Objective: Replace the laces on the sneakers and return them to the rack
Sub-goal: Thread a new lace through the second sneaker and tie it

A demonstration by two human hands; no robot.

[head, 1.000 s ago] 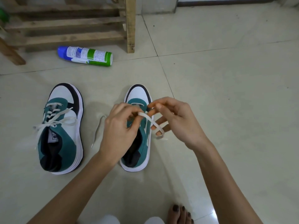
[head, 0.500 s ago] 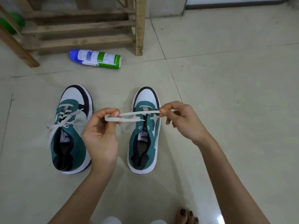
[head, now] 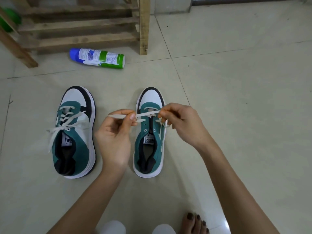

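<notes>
Two teal, white and black sneakers stand on the tiled floor, toes pointing away from me. The left sneaker (head: 74, 132) is laced, its white lace ends lying loose over its left side. The right sneaker (head: 149, 137) has a white lace (head: 146, 114) threaded only through its front eyelets. My left hand (head: 114, 132) pinches one stretch of this lace just left of the shoe. My right hand (head: 179, 122) pinches the other stretch above the shoe's right side. The lace runs taut between both hands. The wooden rack (head: 81, 26) stands at the back left.
A spray can (head: 98, 57) with a blue cap and green-white label lies on its side in front of the rack. A green object (head: 10, 19) shows at the rack's left edge. My bare toes (head: 194, 223) are at the bottom right. Open tiled floor lies to the right.
My hands moved apart, from bunched together over the right sneaker to holding the lace stretched sideways. The view shifted, so the shoes and rack sit further right.
</notes>
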